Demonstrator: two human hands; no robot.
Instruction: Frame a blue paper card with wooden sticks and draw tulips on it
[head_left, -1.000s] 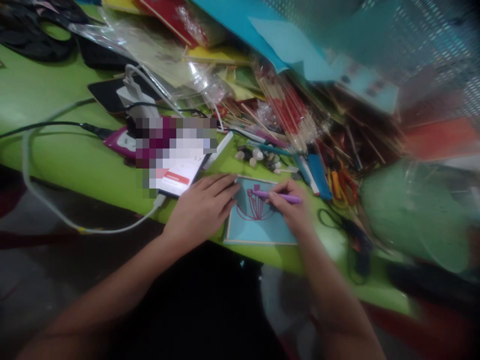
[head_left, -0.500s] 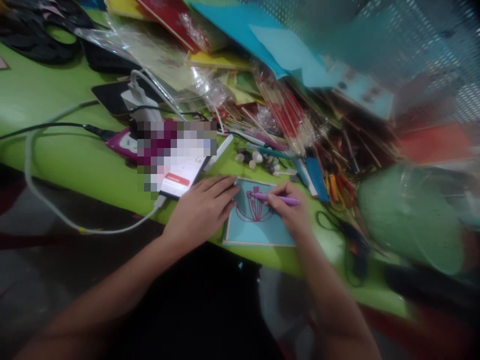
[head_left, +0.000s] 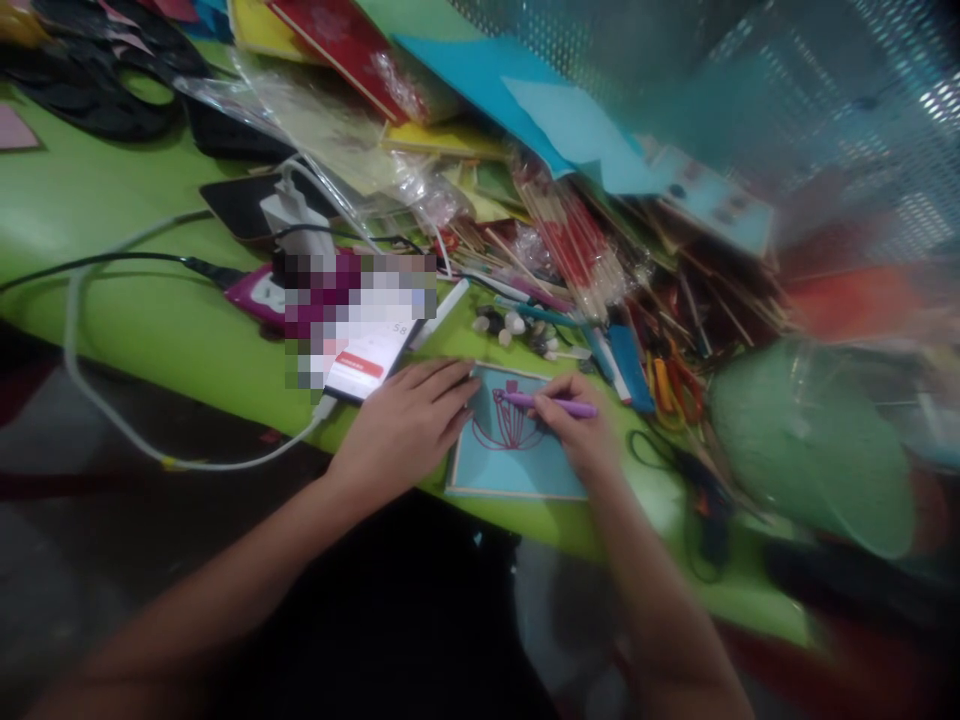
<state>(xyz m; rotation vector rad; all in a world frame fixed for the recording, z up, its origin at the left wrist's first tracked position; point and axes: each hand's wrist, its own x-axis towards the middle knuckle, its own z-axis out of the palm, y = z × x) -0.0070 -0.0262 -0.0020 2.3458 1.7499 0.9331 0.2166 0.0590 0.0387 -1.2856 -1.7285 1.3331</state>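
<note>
A light blue board [head_left: 517, 478] with pale edges lies at the table's near edge, bearing a dark red line drawing [head_left: 510, 425] with a curved base and upright strokes. Pinched in my right hand [head_left: 581, 425] is a purple marker pen [head_left: 562, 405], its tip on or just over the upper part of the drawing. My left hand [head_left: 416, 415] rests flat, fingers stretched out and their tips at the board's left edge. Close beyond that hand lies a phone [head_left: 358, 375] with a lit screen, partly blurred out.
A purple power strip [head_left: 244, 295] with a white charger [head_left: 296, 220] and looped cables sits to the left. Wooden sticks [head_left: 570, 235], pens, pliers [head_left: 664, 385] and coloured sheets [head_left: 517, 90] crowd the back. A green basket [head_left: 810, 450] and a glue gun [head_left: 709, 510] are at right.
The view has shifted slightly, moving the scene a little down in the picture. The purple marker stays at the drawing's upper part, and my left hand keeps its place at the board.
</note>
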